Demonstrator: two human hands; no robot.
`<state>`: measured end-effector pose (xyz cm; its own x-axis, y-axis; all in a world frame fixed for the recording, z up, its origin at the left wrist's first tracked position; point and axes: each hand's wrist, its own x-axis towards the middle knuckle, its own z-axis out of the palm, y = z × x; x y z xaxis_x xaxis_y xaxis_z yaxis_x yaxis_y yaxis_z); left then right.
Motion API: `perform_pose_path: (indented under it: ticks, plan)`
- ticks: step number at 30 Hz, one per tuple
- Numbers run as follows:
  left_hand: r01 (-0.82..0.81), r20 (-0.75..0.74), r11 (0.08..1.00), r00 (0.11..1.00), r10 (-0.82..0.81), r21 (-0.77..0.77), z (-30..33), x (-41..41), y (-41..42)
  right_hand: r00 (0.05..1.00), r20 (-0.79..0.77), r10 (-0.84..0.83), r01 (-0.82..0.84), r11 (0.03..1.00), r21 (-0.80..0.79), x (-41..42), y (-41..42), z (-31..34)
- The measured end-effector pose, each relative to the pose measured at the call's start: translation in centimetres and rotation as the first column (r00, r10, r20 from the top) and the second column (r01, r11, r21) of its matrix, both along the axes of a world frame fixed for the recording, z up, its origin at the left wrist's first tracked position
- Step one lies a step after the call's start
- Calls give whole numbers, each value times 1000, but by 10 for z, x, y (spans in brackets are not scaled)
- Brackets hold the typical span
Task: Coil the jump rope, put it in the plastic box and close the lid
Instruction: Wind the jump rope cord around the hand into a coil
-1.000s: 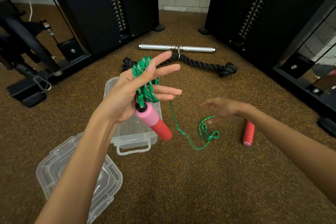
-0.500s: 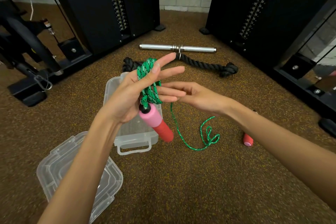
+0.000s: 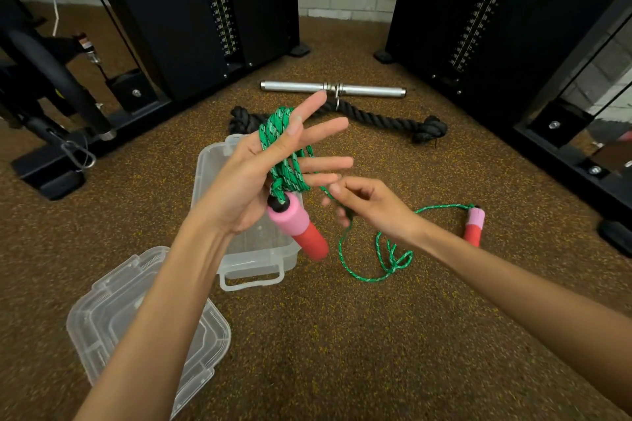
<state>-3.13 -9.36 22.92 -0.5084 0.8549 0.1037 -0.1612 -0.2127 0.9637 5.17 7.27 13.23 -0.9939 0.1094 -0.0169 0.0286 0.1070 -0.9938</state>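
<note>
Your right hand (image 3: 367, 205) pinches the green jump rope (image 3: 285, 161) between thumb and fingertips; keep it taut while you lay each turn beside the last. Your left hand (image 3: 270, 167) stands palm up with fingers spread wide, the coils around it and one handle (image 3: 297, 225) hanging over the open plastic box (image 3: 254, 270). The lid (image 3: 113, 311) lies nearby.
</note>
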Motion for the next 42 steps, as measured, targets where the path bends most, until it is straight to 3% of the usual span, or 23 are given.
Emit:
perform_pose_path:
  ticks: [8, 14, 19, 25, 29, 36, 42]
  plan:
    - [-49, 49, 999, 998, 48, 9, -5, -3, 2, 986, 50, 161, -168, 959, 229, 32, -15, -5]
    - [-10, 129, 1000, 992, 10, -5, -14, -9, 1, 927, 63, 369, -339, 755, 562, 46, -19, 43]
    - [31, 191, 999, 981, -26, -22, -18, -7, 2, 906, 78, 417, -370, 687, 626, 45, -22, 89]
    - [25, 116, 994, 993, -12, -107, -13, 0, 3, 898, 62, 435, -388, 721, 574, 39, -12, 131]
    - [-1, 80, 985, 997, 16, -175, -18, 2, 6, 905, 12, 426, -388, 814, 433, 34, 0, 155]
    - [47, -114, 978, 991, -71, -203, -28, 3, 6, 939, -230, 256, -193, 946, 261, 14, 15, 178]
    - [76, -165, 983, 981, -103, -164, -24, 6, 6, 946, -309, 98, -34, 978, 208, -8, 23, 176]
